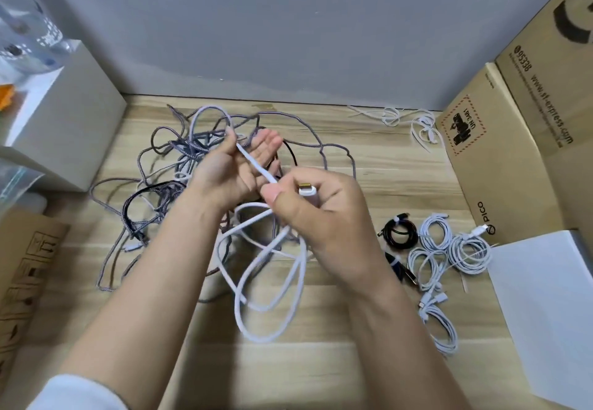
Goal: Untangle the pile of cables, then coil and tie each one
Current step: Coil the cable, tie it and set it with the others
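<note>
Forearms reach in over the table [369,159]. Right hand [324,214] pinches the white cable [256,281] near its plug; left hand [231,165], fingers spread, has it across the palm. Several coils [449,249] lie tied at right; the grey tangle [179,153] remains, perhaps half done.

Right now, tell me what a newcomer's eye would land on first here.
First, the two hands mid-table: the right hand pinches the plug end of a white cable, which runs across the left hand while its loops hang below. Behind them sprawls the tangled pile of grey braided cables. At right lie the coiled cables, already tied, beside a cardboard box.
</note>
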`<state>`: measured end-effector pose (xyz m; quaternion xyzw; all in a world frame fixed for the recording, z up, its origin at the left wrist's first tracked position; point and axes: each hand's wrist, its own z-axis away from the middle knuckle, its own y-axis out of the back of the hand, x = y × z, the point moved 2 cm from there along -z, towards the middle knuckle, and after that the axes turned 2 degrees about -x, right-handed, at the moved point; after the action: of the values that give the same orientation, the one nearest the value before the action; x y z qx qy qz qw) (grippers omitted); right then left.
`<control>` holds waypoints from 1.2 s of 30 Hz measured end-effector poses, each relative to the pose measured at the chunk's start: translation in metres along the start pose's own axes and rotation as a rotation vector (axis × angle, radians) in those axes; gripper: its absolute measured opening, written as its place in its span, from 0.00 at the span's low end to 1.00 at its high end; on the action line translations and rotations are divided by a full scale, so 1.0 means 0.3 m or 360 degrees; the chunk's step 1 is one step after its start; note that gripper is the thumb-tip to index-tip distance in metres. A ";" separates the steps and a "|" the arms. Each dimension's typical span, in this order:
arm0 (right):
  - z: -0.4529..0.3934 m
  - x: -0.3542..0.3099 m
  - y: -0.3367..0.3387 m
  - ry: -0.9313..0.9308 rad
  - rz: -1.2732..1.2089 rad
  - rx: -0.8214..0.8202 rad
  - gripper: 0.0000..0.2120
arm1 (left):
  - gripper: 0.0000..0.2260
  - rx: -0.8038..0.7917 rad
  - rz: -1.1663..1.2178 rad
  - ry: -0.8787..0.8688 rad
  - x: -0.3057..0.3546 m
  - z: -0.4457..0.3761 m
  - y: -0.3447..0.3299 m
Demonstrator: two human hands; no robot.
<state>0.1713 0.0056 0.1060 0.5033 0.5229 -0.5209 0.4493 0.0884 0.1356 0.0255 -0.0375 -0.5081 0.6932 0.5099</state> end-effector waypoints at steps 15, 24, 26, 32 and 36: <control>-0.038 0.103 0.073 -0.0472 0.0871 0.0440 0.08 | 0.16 -0.0033 -0.0951 -0.0473 -0.063 0.014 -0.021; -0.059 0.250 0.031 -0.0624 0.1032 0.0256 0.09 | 0.21 -0.0138 -0.1278 -0.0419 -0.193 0.124 0.024; -0.046 0.249 0.032 -0.0637 0.1030 0.0273 0.14 | 0.23 -0.0053 -0.1283 -0.0334 -0.191 0.128 0.054; -0.023 0.231 0.019 -0.0487 0.1043 0.0413 0.20 | 0.28 0.0378 -0.0945 -0.0250 -0.197 0.134 0.114; -0.011 0.199 0.019 -0.0364 0.0941 0.0493 0.19 | 0.21 0.0707 -0.1142 -0.0549 -0.157 0.133 0.136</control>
<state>0.1717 0.0121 0.0464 0.6335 0.2155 -0.4945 0.5547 0.0608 0.0753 -0.0075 0.3671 -0.4054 0.5609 0.6215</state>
